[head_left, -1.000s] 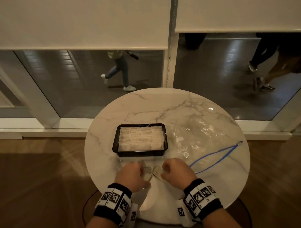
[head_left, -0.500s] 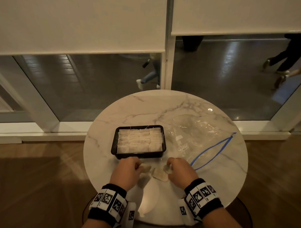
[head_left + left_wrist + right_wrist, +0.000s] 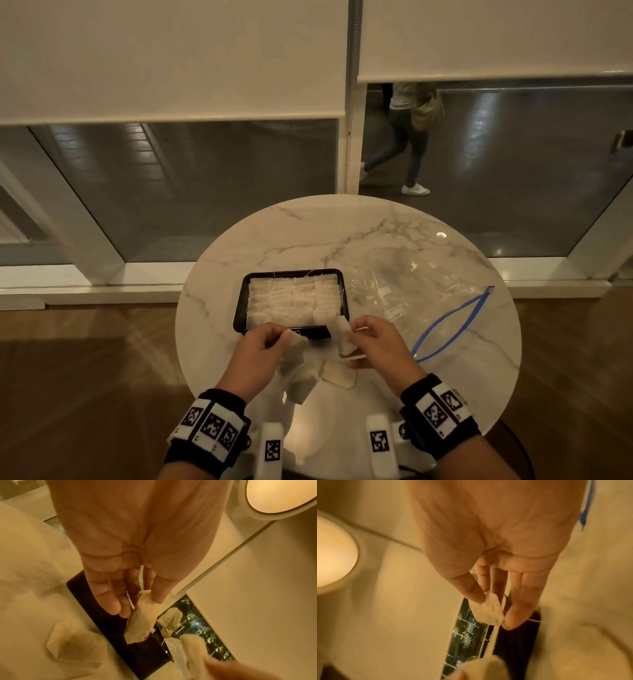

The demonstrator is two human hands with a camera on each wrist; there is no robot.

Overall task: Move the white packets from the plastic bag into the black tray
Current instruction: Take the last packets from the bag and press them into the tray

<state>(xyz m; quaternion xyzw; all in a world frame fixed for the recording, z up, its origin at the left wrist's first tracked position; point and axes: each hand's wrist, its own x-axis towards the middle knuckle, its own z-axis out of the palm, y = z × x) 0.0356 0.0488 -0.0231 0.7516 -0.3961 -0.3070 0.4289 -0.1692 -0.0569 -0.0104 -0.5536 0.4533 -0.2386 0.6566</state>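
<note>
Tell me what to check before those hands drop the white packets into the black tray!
1. Left hand pinches a white paper packet: ok.
2. Right hand pinches another white packet: ok.
3. Rectangular black plastic tray sits just ahead of both hands: ok.
4. Free room in the tray: not ok, white packets cover its whole floor.
5. Loose packet left on the round marble table: not ok.
6. Clear plastic bag emptied: cannot tell.
</note>
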